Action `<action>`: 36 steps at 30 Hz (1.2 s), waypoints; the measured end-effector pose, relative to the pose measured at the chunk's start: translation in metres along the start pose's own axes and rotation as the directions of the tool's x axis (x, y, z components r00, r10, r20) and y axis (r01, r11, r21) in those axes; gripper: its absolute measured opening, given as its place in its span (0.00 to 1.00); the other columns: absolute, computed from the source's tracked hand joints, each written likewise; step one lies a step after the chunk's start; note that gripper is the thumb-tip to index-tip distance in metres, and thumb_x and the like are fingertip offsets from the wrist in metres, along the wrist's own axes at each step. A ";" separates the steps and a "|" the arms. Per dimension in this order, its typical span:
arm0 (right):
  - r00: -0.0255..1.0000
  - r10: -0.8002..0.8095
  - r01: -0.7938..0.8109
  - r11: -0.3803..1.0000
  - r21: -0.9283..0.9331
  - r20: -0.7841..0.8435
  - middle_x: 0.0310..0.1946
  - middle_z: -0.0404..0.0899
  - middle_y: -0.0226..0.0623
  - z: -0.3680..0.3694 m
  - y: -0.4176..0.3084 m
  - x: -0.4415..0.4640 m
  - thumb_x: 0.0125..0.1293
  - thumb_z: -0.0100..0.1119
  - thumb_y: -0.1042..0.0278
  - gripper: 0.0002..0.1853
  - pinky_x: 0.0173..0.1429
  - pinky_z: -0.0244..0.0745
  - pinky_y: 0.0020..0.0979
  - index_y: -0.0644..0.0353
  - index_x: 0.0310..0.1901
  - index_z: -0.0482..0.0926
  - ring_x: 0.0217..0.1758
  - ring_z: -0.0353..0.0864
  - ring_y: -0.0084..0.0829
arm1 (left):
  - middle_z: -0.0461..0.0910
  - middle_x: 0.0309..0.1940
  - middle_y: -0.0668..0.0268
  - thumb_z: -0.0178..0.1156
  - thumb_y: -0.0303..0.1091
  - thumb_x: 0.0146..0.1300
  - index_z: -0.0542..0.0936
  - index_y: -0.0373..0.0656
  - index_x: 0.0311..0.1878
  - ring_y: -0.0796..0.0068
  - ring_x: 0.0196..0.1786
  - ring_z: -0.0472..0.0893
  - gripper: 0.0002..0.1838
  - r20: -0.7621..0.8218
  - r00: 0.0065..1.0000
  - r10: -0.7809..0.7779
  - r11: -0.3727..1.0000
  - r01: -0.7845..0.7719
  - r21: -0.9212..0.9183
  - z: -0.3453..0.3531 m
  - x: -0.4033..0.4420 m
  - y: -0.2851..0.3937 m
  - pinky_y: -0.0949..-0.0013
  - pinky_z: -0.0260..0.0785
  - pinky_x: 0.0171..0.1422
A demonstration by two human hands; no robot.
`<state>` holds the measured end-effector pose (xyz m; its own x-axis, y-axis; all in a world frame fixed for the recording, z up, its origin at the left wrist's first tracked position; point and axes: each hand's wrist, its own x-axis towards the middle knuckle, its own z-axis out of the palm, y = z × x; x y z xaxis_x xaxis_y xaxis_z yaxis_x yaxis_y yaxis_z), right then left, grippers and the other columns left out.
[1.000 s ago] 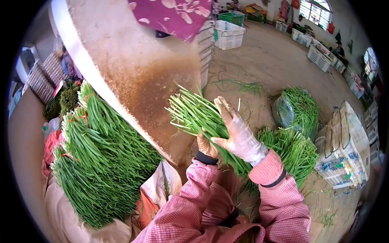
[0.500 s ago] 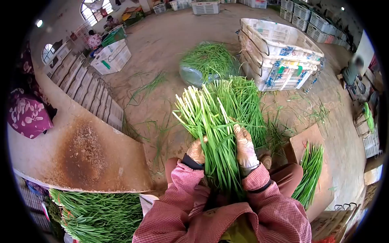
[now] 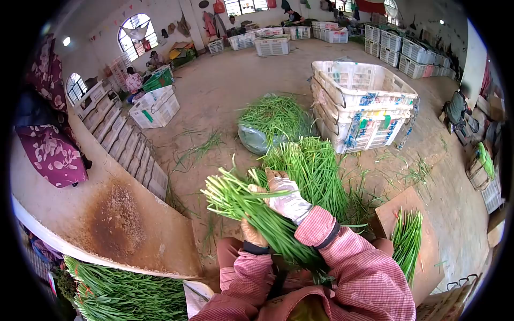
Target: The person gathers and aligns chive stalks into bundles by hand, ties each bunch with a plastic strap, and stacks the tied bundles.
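Observation:
A loose bundle of green stalks (image 3: 262,216) with pale ends pointing up-left lies across my lap. My left hand (image 3: 252,233), gloved, is wrapped round its lower left side. From above, my gloved right hand (image 3: 282,197) grips stalks near the pale ends, its thumb toward the left. Just beyond my hands is a larger heap of green stalks (image 3: 316,174) on the floor. A tied bunch (image 3: 408,243) rests on a brown board (image 3: 386,215) at the right.
A clear bag of greens (image 3: 256,140) stands ahead, beside stacked white crates (image 3: 364,125). On the left are a stained tabletop (image 3: 166,230), piled greens (image 3: 128,294), a row of crates (image 3: 128,150) and patterned purple cloth (image 3: 53,155). A seated person (image 3: 456,109) is at the right.
The view has swung right, then tilted up slightly. The bundle has gone from nearly upright to leaning left, and my right hand has moved up and across it, toward the pale ends.

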<state>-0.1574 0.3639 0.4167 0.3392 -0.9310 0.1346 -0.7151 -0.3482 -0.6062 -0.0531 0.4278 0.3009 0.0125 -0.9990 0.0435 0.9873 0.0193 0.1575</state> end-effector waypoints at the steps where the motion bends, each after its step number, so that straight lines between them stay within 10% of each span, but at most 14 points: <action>1: 0.994 -0.011 0.019 0.997 -0.073 0.107 0.56 0.61 0.61 -0.015 -0.018 -0.010 0.49 0.50 0.30 0.53 0.64 0.56 0.38 0.70 0.63 0.50 0.63 0.59 0.49 | 0.76 0.45 0.60 0.63 0.43 0.50 0.72 0.39 0.50 0.62 0.45 0.77 0.26 0.016 0.998 0.066 0.998 -0.066 0.012 0.010 -0.001 0.017 0.58 0.71 0.51; 2: 0.944 -0.104 0.067 0.990 0.125 0.314 0.58 0.58 0.61 -0.021 -0.027 -0.016 0.47 0.54 0.31 0.55 0.65 0.55 0.37 0.70 0.64 0.45 0.63 0.59 0.48 | 0.75 0.47 0.58 0.64 0.45 0.49 0.71 0.40 0.51 0.60 0.47 0.76 0.28 0.310 0.942 -0.131 0.981 0.079 0.175 0.022 0.001 0.041 0.55 0.70 0.53; 3: 0.843 -0.229 0.071 0.944 0.322 0.487 0.60 0.55 0.60 -0.024 -0.033 -0.021 0.45 0.58 0.32 0.59 0.65 0.54 0.36 0.69 0.65 0.40 0.63 0.58 0.46 | 0.74 0.49 0.57 0.65 0.46 0.47 0.70 0.40 0.53 0.60 0.49 0.75 0.32 -0.022 0.999 0.042 0.984 -0.037 0.177 0.058 -0.010 0.046 0.55 0.69 0.54; 7: 0.967 -0.249 0.016 0.278 0.960 0.056 0.59 0.60 0.38 0.051 -0.026 -0.021 0.40 0.74 0.67 0.57 0.60 0.63 0.32 0.60 0.66 0.40 0.59 0.63 0.32 | 0.72 0.50 0.61 0.55 0.30 0.56 0.70 0.41 0.53 0.67 0.54 0.70 0.20 -0.061 0.992 0.114 0.816 -0.058 0.576 0.083 -0.001 0.073 0.63 0.64 0.59; 9: 0.998 -0.053 -0.042 0.068 0.997 0.046 0.53 0.67 0.36 0.037 -0.026 -0.027 0.42 0.73 0.69 0.50 0.58 0.66 0.33 0.59 0.63 0.49 0.56 0.67 0.31 | 0.68 0.54 0.62 0.57 0.31 0.55 0.67 0.44 0.56 0.69 0.57 0.67 0.24 0.006 1.000 0.000 0.779 -0.004 0.627 0.112 0.016 0.071 0.64 0.62 0.60; 11: 0.984 0.166 -0.015 -0.266 0.964 0.061 0.45 0.74 0.36 0.030 -0.017 -0.043 0.46 0.70 0.69 0.34 0.51 0.73 0.35 0.62 0.54 0.63 0.48 0.74 0.32 | 0.52 0.63 0.62 0.64 0.32 0.51 0.30 0.49 0.67 0.65 0.63 0.60 0.54 0.110 0.960 -0.258 0.774 0.137 0.618 0.148 0.000 0.064 0.66 0.59 0.62; 14: 0.950 0.289 0.071 -0.563 0.823 0.116 0.40 0.75 0.35 0.046 -0.002 -0.062 0.50 0.67 0.67 0.26 0.45 0.75 0.37 0.61 0.50 0.67 0.41 0.76 0.32 | 0.58 0.61 0.64 0.69 0.27 0.44 0.37 0.49 0.68 0.72 0.62 0.59 0.56 0.140 0.897 -0.420 0.197 -0.060 0.978 0.073 -0.025 0.046 0.68 0.53 0.64; 20: 0.907 0.403 0.093 -0.470 0.878 0.120 0.47 0.72 0.37 0.063 0.022 -0.109 0.55 0.61 0.55 0.27 0.54 0.70 0.41 0.58 0.53 0.66 0.49 0.73 0.35 | 0.76 0.39 0.67 0.67 0.24 0.44 0.68 0.42 0.54 0.77 0.43 0.74 0.31 -0.414 0.776 -0.476 -0.138 0.399 0.907 0.053 -0.081 0.052 0.74 0.68 0.48; 24: 0.933 0.356 0.171 -0.580 0.796 0.058 0.50 0.71 0.40 0.040 0.093 -0.103 0.60 0.51 0.46 0.30 0.58 0.68 0.40 0.59 0.57 0.64 0.51 0.72 0.37 | 0.72 0.52 0.60 0.46 0.26 0.59 0.69 0.34 0.53 0.72 0.53 0.73 0.18 -0.404 0.729 -0.553 -0.219 0.340 0.914 0.070 -0.065 0.103 0.73 0.65 0.56; 25: 0.959 0.279 0.170 -0.695 0.698 0.045 0.50 0.71 0.40 0.034 0.105 -0.096 0.61 0.50 0.47 0.29 0.57 0.68 0.39 0.60 0.57 0.64 0.52 0.72 0.37 | 0.71 0.53 0.56 0.45 0.30 0.60 0.67 0.35 0.55 0.65 0.52 0.73 0.20 -0.411 0.783 -0.467 -0.525 0.128 0.841 0.074 -0.061 0.115 0.68 0.65 0.57; 29: 0.678 0.724 0.344 -0.160 0.925 -0.126 0.26 0.75 0.29 0.072 0.144 -0.068 0.60 0.56 0.59 0.15 0.26 0.70 0.25 0.61 0.43 0.73 0.24 0.73 0.24 | 0.77 0.41 0.55 0.56 0.41 0.54 0.63 0.50 0.60 0.56 0.37 0.78 0.29 -0.098 0.915 -0.391 -0.880 -0.341 0.331 0.127 -0.046 0.109 0.63 0.71 0.40; 31: 0.621 0.611 0.204 0.478 0.854 -0.490 0.16 0.68 0.23 0.055 0.167 -0.077 0.62 0.54 0.61 0.11 0.17 0.56 0.21 0.62 0.33 0.74 0.15 0.61 0.17 | 0.76 0.43 0.55 0.57 0.39 0.53 0.59 0.50 0.63 0.56 0.37 0.79 0.33 -0.025 0.908 -0.417 -0.879 -0.397 0.265 0.136 -0.038 0.107 0.62 0.72 0.38; 33: 0.296 0.942 0.222 0.095 0.970 -0.160 0.11 0.62 0.19 0.026 0.216 -0.090 0.63 0.53 0.62 0.11 0.15 0.47 0.19 0.61 0.29 0.76 0.12 0.53 0.14 | 0.76 0.45 0.55 0.58 0.38 0.52 0.54 0.50 0.66 0.56 0.36 0.79 0.38 0.073 0.893 -0.445 -0.874 -0.451 0.180 0.148 -0.022 0.111 0.62 0.72 0.37; 36: 0.565 0.802 0.013 0.228 0.974 -0.195 0.10 0.59 0.17 0.011 0.245 -0.136 0.62 0.54 0.61 0.11 0.15 0.46 0.19 0.58 0.29 0.77 0.11 0.52 0.13 | 0.71 0.52 0.53 0.60 0.31 0.47 0.46 0.51 0.68 0.55 0.34 0.79 0.46 0.087 0.890 -0.447 -0.882 -0.455 0.126 0.161 -0.001 0.115 0.61 0.72 0.35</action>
<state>-0.3719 0.4062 0.2417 -0.5008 -0.8264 -0.2572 0.4366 0.0153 -0.8995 0.0352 0.4373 0.4778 -0.4439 -0.8944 0.0541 -0.8961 0.4426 -0.0339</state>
